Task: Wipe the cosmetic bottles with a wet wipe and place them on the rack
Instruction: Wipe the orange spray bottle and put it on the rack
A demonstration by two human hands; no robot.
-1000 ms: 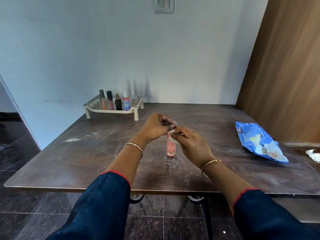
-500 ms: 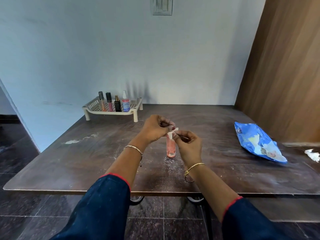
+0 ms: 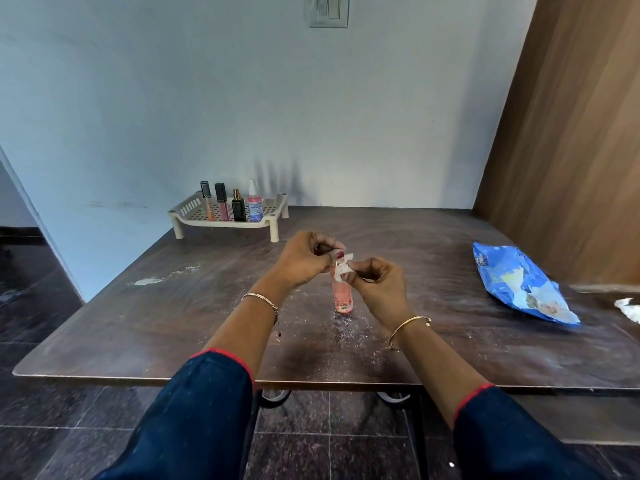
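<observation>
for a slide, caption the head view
Left hand grips a pink bottle, right hand pinches a wipe on it; four bottles on the rack.

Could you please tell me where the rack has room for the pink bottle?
The rack is bare at its right end, between the spray bottle and the rim, and at its left end, beside the orange gloss tube. The middle is crowded with four bottles.

A dark wood-grain table (image 3: 433,237) stands against a pale blue wall (image 3: 207,98) that carries a switch plate (image 3: 328,10) high up. A brown wooden panel (image 3: 571,150) closes the right side. On the table lie a white smear (image 3: 148,281) at left, pale specks (image 3: 349,332) near the front edge, a crumpled blue packet (image 3: 512,282) and, well right of it, a white scrap (image 3: 628,308). Dark floor tiles (image 3: 329,441) show below.
</observation>
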